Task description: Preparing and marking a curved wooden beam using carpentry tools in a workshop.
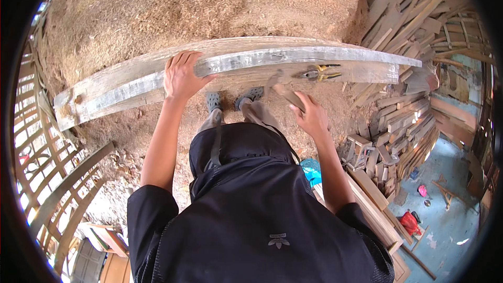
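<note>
A long narrow plank (251, 60) with a worn white face lies across a wider wooden board (230, 81). My left hand (182, 74) is closed over the narrow plank left of its middle, fingers across the far side and thumb on the near side. In my right hand (313, 116) is a hammer (287, 94), held by its wooden handle. Its head is smeared by motion near the board's near edge. Pliers (320, 73) with yellow and black handles rest on the board, to the right of the hammer head.
Sawdust (183, 5) is heaped beyond the board and covers the ground around my shoes (251, 96). Stacked wood offcuts (403, 126) crowd the right side. A blue floor (445, 220) shows at the lower right. A slatted lattice (47, 178) stands at left.
</note>
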A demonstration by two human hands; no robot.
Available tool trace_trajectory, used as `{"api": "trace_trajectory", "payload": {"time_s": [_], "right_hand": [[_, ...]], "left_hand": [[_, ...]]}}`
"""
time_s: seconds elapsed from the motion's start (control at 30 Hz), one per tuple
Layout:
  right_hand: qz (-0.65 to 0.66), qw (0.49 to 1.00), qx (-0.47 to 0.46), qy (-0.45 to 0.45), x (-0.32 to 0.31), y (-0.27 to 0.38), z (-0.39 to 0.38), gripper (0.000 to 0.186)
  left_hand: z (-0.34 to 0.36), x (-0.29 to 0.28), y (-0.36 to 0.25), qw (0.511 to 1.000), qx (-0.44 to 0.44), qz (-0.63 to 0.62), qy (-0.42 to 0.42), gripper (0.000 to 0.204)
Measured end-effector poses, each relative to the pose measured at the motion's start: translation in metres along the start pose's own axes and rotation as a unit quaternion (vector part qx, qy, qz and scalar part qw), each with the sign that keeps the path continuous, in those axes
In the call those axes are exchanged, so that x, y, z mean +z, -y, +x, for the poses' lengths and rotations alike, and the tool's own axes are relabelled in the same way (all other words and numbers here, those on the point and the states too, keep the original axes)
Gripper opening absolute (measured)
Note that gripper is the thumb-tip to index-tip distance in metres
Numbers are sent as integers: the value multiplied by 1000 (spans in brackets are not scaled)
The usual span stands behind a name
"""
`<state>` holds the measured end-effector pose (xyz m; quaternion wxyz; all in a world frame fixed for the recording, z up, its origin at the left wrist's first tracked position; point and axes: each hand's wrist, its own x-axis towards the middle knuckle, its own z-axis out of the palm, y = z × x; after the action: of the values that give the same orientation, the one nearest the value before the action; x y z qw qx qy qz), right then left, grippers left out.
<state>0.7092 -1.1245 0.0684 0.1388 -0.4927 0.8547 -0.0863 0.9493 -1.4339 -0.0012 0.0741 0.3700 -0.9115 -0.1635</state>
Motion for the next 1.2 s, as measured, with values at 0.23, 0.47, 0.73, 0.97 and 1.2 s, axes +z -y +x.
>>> {"api": "trace_trajectory", "payload": {"time_s": [0.23, 0.47, 0.73, 0.97, 1.2], "right_hand": [[-92, 985, -111, 96, 43, -27, 55, 46], [-81, 964, -224, 121, 69, -21, 80, 44], [-95, 957, -270, -32, 108, -3, 89, 43], [-51, 984, -164, 43, 107, -6, 71, 40], [-54, 980, -194, 1, 98, -8, 95, 42]], "left_hand": [[4, -2, -3, 999, -14, 18, 25, 73], [2, -3, -5, 999, -24, 21, 21, 73], [2, 0, -7, 999, -30, 22, 27, 74], [-1, 1, -4, 1000, -25, 16, 8, 74], [3, 2, -4, 996, -58, 26, 65, 78]]}}
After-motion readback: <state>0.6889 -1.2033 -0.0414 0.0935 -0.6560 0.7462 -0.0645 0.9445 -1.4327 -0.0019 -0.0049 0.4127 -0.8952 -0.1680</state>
